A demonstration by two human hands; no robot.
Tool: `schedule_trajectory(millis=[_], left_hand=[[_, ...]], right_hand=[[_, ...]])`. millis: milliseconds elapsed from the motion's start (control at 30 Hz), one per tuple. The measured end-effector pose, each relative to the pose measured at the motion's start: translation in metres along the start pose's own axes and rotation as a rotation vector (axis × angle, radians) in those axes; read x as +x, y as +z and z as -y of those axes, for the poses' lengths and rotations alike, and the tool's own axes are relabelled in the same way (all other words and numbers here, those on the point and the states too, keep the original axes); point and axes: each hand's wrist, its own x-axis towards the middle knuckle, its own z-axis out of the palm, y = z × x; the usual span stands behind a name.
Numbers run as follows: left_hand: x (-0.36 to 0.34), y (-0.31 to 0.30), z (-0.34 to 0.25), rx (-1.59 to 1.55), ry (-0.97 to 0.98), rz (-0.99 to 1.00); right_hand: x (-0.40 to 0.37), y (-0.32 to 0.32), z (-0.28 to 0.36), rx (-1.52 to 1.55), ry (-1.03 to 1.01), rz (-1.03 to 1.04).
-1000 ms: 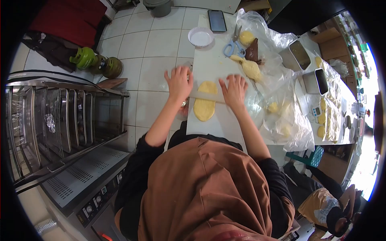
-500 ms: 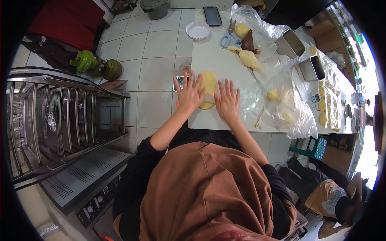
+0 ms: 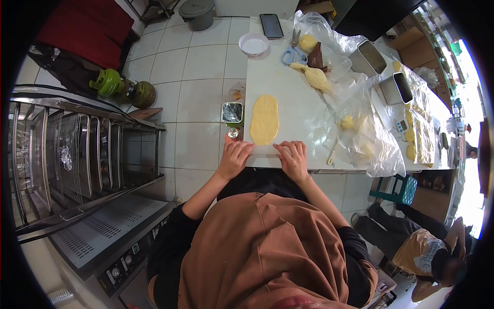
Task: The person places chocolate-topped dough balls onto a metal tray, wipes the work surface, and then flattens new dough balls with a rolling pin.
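Note:
A flat, oval sheet of yellow dough [image 3: 265, 118] lies lengthwise on the white table [image 3: 303, 116], by its left edge. Just below its near end, a pale rolling pin [image 3: 264, 150] runs crosswise and is hard to make out against the white surface. My left hand [image 3: 236, 159] has its fingers curled over the left end of the pin. At the other end, my right hand [image 3: 292, 159] grips with bent fingers. Both hands are close to the table's front edge.
Scissors [image 3: 295, 54], a filled piping bag [image 3: 315, 77], a phone [image 3: 271, 26] and a paper baking cup [image 3: 253, 45] lie farther back. Plastic sheeting [image 3: 360, 118] and metal loaf tins [image 3: 396, 88] are on the right. A tray rack [image 3: 87, 154] stands left; another person [image 3: 417, 252] is at lower right.
Both hands have drawn back toward me with the rolling pin, off the dough's middle to its near end. Their fingers, spread flat before, are now curled. The dough's full oval shows.

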Motion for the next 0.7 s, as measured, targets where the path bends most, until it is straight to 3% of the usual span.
schedule_trajectory(millis=[133,233,333,467,700], left_hand=[[0.031,0.008,0.024,0.054,0.002,0.059],[0.054,0.024,0.03,0.226,-0.15,0.138],[0.081,0.029,0.041,0.288,-0.219,0.204],[0.13,0.05,0.078,0.335,-0.302,0.145],[0.22,0.067,0.13,0.356,-0.365,-0.049]], right_hand=[[0.033,-0.003,-0.011,-0.091,0.02,-0.04],[0.048,0.017,-0.027,-0.16,0.111,0.043],[0.07,0.026,-0.04,-0.261,0.162,-0.03],[0.123,0.034,-0.067,-0.41,0.181,-0.06],[0.207,0.034,-0.117,-0.224,0.115,-0.143]])
